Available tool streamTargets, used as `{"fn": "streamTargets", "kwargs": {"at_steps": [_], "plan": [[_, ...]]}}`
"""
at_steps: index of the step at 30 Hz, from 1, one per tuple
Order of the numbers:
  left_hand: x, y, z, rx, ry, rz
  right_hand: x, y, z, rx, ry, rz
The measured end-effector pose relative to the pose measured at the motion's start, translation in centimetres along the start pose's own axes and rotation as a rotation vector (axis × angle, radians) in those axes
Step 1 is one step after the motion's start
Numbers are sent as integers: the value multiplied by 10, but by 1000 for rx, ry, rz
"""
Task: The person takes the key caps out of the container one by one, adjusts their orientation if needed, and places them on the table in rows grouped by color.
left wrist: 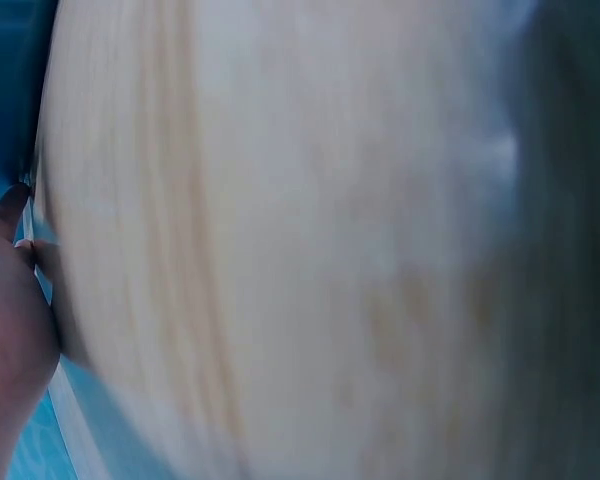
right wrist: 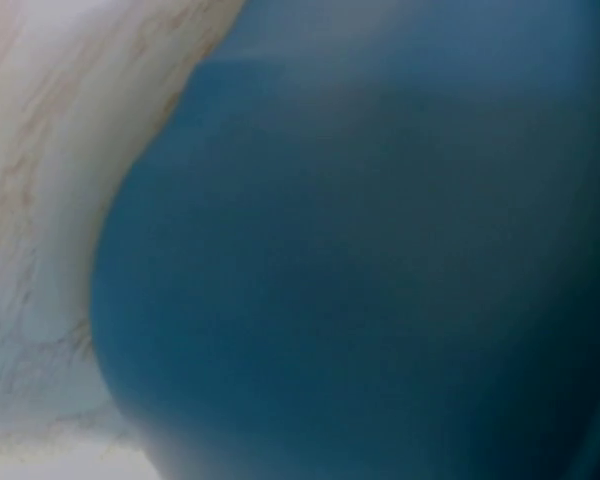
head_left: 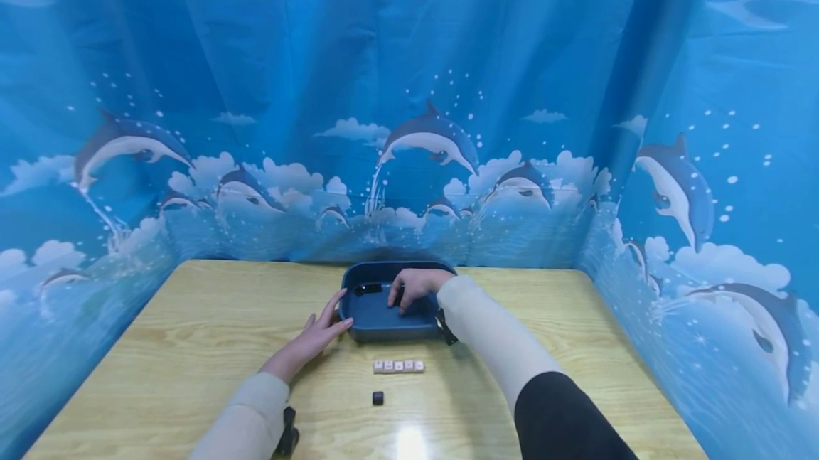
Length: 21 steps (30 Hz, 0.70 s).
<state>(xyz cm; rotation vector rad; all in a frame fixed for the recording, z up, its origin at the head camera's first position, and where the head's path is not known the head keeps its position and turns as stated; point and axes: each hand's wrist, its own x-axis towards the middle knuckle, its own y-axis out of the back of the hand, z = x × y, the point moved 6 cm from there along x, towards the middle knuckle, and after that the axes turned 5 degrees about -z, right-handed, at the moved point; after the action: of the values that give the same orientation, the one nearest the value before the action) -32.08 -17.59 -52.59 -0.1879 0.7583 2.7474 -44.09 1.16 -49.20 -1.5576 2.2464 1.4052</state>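
A dark blue tray stands toward the back of the table. My left hand reaches to its left side, fingers spread and fairly straight, with fingertips touching the rim. In the left wrist view, part of the left hand shows at the left edge. My right hand is inside the tray, fingers bent down toward its floor. Something dark shows between those fingers, but whether they pinch it is unclear. Small black pieces lie in the tray, left of the right hand. The right wrist view shows mostly the tray's blurred blue wall.
In front of the tray, several white keycaps form a short row on the wooden table. One black keycap lies nearer to me. A blue curtain with dolphins hangs behind and along both sides.
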Motion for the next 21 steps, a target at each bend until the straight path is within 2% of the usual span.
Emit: {"fn": "streamTargets", "kwargs": {"at_steps": [3,8,15,21], "plan": [[-1,0,0,-4,0,-3,-2,0,0,-20,3,7],[-2,0,1,-10,-6,-5,-7,-2,-3,24,41,-10],[-2,-1,2,-8,3,-7,-14,-6,-7,101,124,-61],[-1,0,1,-12,8,-3,-26,-5,-15,140,201,-72]]}}
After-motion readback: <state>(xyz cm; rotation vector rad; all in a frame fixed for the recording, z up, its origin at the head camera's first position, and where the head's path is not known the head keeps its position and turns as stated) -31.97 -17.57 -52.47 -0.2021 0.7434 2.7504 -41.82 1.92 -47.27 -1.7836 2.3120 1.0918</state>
